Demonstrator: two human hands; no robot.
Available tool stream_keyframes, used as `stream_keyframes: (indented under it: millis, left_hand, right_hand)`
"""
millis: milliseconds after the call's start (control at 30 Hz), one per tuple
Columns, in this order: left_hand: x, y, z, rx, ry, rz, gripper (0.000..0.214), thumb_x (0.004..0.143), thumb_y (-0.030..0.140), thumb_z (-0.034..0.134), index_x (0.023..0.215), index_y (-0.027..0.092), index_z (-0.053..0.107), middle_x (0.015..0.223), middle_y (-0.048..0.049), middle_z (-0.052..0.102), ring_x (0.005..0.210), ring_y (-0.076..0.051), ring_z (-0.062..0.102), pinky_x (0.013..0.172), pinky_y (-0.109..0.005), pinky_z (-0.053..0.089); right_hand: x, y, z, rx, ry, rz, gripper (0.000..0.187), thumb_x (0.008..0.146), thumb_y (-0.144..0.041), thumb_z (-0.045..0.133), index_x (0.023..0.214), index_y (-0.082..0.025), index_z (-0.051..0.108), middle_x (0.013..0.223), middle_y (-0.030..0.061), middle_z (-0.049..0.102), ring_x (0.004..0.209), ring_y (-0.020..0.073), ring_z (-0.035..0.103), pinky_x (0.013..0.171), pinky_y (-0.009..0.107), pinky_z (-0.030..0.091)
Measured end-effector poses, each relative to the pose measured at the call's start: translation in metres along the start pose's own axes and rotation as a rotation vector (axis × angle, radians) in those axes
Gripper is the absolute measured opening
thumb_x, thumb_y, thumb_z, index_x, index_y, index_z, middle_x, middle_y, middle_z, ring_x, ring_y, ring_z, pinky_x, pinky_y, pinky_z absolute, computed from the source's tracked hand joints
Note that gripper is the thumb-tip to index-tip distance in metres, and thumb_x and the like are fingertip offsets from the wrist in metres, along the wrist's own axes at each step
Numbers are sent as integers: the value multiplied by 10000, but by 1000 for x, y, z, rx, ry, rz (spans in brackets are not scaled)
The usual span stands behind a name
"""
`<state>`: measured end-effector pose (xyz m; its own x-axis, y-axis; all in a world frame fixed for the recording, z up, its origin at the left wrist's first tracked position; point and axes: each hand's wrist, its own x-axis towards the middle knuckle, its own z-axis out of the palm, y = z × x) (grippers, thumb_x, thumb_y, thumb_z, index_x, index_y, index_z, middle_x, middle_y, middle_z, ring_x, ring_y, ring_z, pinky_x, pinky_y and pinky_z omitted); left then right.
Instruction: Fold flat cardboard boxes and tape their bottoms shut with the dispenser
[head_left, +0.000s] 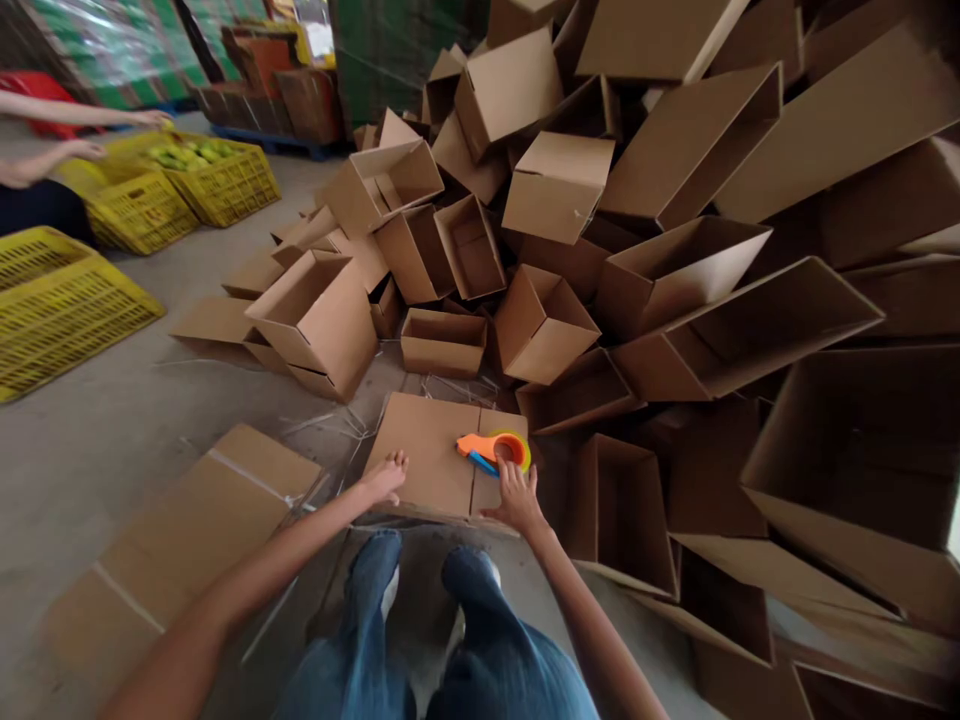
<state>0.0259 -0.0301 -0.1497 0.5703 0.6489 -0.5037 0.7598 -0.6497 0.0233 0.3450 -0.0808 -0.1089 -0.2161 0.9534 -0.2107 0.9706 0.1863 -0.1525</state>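
Note:
A closed cardboard box [427,450] stands on the floor right before my knees, its top flaps meeting in a seam. My left hand [385,477] rests on the box's near left edge, fingers spread and flat. My right hand [516,495] lies on the near right part of the top with fingers stretched, its tips touching an orange tape dispenser [491,448] with a yellow roll and a blue handle part. The dispenser lies on the box top beside the seam.
A high pile of open cardboard boxes [675,250] fills the right and the back. Flattened cartons [202,520] lie on the concrete floor at left. Yellow plastic crates [60,300] stand at far left, one with green fruit [187,155], where another person's arms [67,115] reach.

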Motion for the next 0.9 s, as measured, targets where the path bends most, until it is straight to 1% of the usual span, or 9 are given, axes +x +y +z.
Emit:
stream_keyframes:
  millis: [100,200,367,433,467,567,667,767,900]
  left_hand:
    - [-2,2,-3,83,37,61,910,698,352,800,1400,-98,436,1399,-419,424,1384,-454,386,1114,-528,367]
    - [-9,7,-10,112,77,88,808,736,316,751,1374,-101,484,1384,-404,450,1363,-464,415,1114,-549,362]
    - [-28,9,-40,139,139,94,702,766,278,688,1323,-119,529,1354,-408,484,1326,-458,475,1076,-519,417]
    - [-37,3,-59,127,196,89,610,795,260,648,1288,-90,570,1320,-392,536,1270,-440,547,986,-483,498]
    - [-42,0,-71,120,225,84,543,814,240,622,1265,-63,597,1292,-378,572,1227,-423,591,924,-458,535]
    - [-58,-8,-109,112,269,74,324,884,157,521,1133,32,688,1134,-303,695,1034,-332,709,790,-383,564]
    - [-76,-4,-148,117,252,74,289,937,167,458,933,93,737,905,-211,760,866,-276,739,745,-349,543]
    - [-95,14,-185,111,227,87,326,951,218,464,777,151,731,840,-154,769,828,-237,732,726,-303,515]
    - [-118,40,-228,78,183,95,336,940,275,507,690,177,709,827,-119,772,782,-209,717,674,-264,486]
  right_hand:
    - [2,-2,-2,42,24,24,747,840,-325,622,1502,-112,349,1415,220,508,1335,369,435,1152,654,161]
    - [6,-1,-12,163,53,71,498,897,-194,498,1394,-170,496,1286,174,616,1243,323,529,1157,630,153]
    - [9,0,-42,268,133,85,381,898,-184,490,1266,-195,588,1206,123,673,1180,286,581,1184,581,108]
    - [6,1,-61,292,184,105,296,914,-257,496,1172,-198,627,1149,106,694,1125,274,612,1182,539,161]
    - [3,2,-72,327,223,133,270,918,-310,497,1116,-198,642,1092,99,706,1072,272,633,1156,513,236]
    - [-9,4,-113,549,396,246,388,901,-524,474,960,-184,651,853,69,694,834,254,655,864,374,480]
    - [-25,2,-161,862,584,294,536,819,-702,475,775,-183,602,661,18,597,630,190,547,590,273,418]
    - [-42,-1,-201,1189,633,304,510,688,-702,636,653,-206,518,589,-22,509,591,145,445,556,252,365]
    - [-61,-1,-227,1422,563,377,401,645,-572,711,681,-210,544,610,-8,555,610,162,498,592,265,426]
